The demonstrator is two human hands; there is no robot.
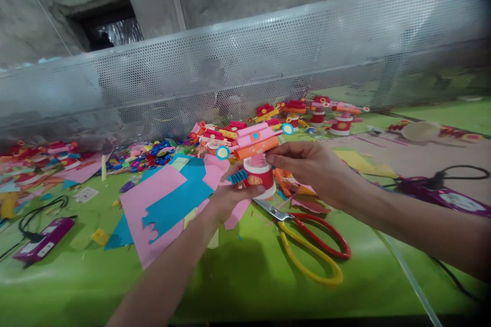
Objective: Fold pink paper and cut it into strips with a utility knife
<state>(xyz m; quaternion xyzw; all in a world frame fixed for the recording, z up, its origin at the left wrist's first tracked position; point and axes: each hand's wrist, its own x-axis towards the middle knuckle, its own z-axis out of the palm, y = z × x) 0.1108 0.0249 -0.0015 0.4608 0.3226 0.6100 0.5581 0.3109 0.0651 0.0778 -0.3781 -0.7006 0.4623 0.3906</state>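
Note:
A paper-cup craft stands upright between my hands, with rolled pink, red and orange paper tubes on a folded pink paper spring. Its base is a red and white cup with a gold emblem, and a blue folded strip sticks out at the left. My left hand is closed around the cup's lower left side. At the upper right, the fingers of my right hand pinch the craft near the spring and rim; the fingertips are partly hidden. Scissors with red and yellow handles lie just below the cup.
Pink and blue paper sheets lie left of the cup. Colourful small pieces and finished crafts line the back by a perforated metal screen. Purple power strips with black cables sit at both sides of the green table.

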